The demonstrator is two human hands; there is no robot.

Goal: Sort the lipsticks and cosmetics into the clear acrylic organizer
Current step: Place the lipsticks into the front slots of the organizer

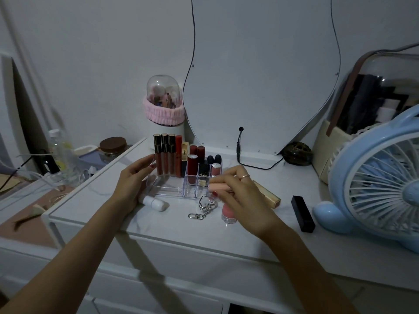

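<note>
The peach tube (pixel 218 186), pinched in the right hand (pixel 240 196), should be stood upright in an apparently free organizer (pixel 172 189) cell, steadied by the flat, empty left hand (pixel 133 177).

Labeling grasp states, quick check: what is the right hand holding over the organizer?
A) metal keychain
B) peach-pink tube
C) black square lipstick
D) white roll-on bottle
B: the right hand pinches the peach-pink tube lying sideways at the front of the clear organizer; the black lipstick, white bottle and keychain all lie on the tabletop.
</note>
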